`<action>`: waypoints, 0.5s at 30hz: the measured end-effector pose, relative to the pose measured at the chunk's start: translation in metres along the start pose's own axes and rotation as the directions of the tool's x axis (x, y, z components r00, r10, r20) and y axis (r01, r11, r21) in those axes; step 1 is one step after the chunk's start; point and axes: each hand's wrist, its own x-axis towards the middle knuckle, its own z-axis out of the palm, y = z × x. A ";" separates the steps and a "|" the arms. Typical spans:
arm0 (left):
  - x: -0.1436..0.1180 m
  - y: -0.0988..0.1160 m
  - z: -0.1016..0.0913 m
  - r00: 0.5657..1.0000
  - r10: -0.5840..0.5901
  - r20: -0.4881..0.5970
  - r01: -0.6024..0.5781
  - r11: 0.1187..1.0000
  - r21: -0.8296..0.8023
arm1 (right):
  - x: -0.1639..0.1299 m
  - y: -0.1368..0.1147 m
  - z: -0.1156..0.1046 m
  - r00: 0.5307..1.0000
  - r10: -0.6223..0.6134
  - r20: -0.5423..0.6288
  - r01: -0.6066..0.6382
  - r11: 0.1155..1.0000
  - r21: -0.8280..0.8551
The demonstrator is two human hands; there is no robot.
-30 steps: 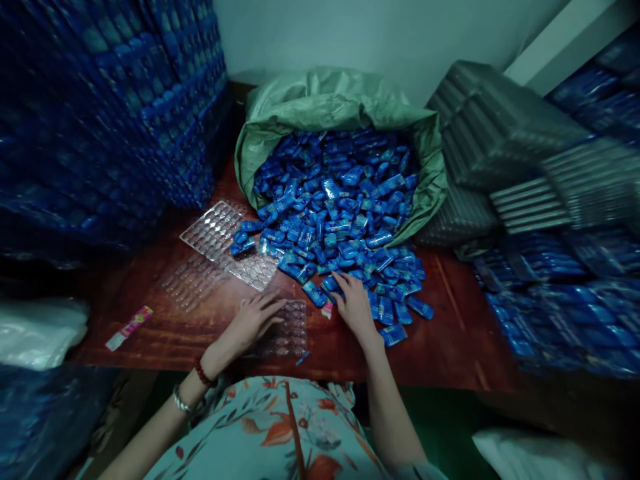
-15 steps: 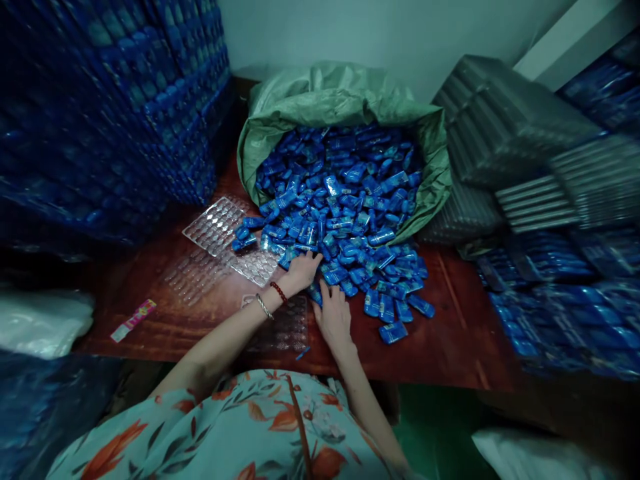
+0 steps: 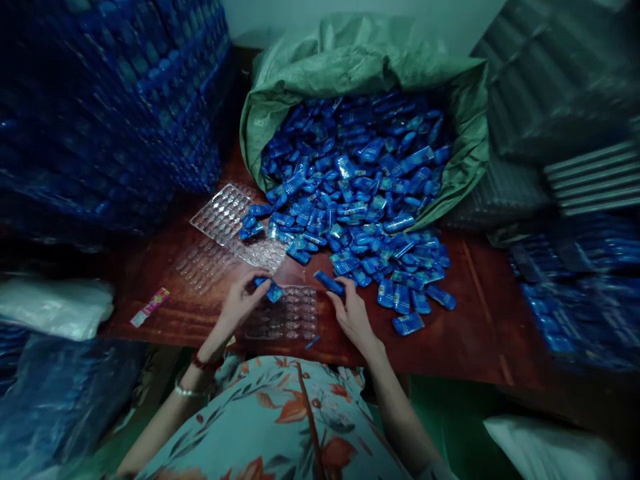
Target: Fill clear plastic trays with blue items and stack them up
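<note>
Packets point(image 3: 360, 200) lie loose in a large heap, filling the mouth of the green sack point(image 3: 280, 90) on the far side and spilling near onto the red table point(image 3: 473, 293). Two are in hand. The person's left hand point(image 3: 241, 301) is narrowed around one packet point(image 3: 273, 291), over the far left edge of the near tray point(image 3: 295, 313); whether it touches the tray cannot be told. The right hand point(image 3: 355, 313) pinches another packet point(image 3: 329, 283) between thumb and fingers, just right of that tray.

As far as the view shows, little is done at this tray: its hollows show through to the table. Farther left, more clear trays point(image 3: 223, 215) lie flat, the heap reaching their right edge. What is left looks considerable, since the heap far outnumbers the two packets held. What seems finished is the tall blue stack point(image 3: 175, 100) at left and the blue packs point(image 3: 565, 293) at right, though blur hides their details.
</note>
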 end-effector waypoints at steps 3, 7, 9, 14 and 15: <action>-0.027 -0.016 -0.022 0.979 -0.203 0.014 0.203 0.973 -0.114 | 0.009 -0.018 0.006 0.986 -0.129 0.104 0.130 0.991 -0.005; -0.039 -0.030 -0.027 0.991 -0.135 -0.014 0.135 0.990 -0.041 | 0.022 -0.037 0.016 0.947 -0.145 0.288 0.220 0.943 -0.250; -0.039 -0.031 -0.023 0.997 -0.024 -0.070 0.029 0.997 0.073 | 0.023 -0.046 0.017 0.918 -0.092 0.386 0.267 0.863 -0.430; -0.033 -0.026 -0.009 0.981 0.194 -0.014 -0.179 0.931 0.318 | 0.019 -0.067 0.016 0.873 0.002 0.487 0.356 0.681 -0.640; -0.031 -0.024 -0.007 0.975 0.221 0.037 -0.219 0.906 0.361 | 0.018 -0.071 0.016 0.869 0.018 0.495 0.359 0.665 -0.654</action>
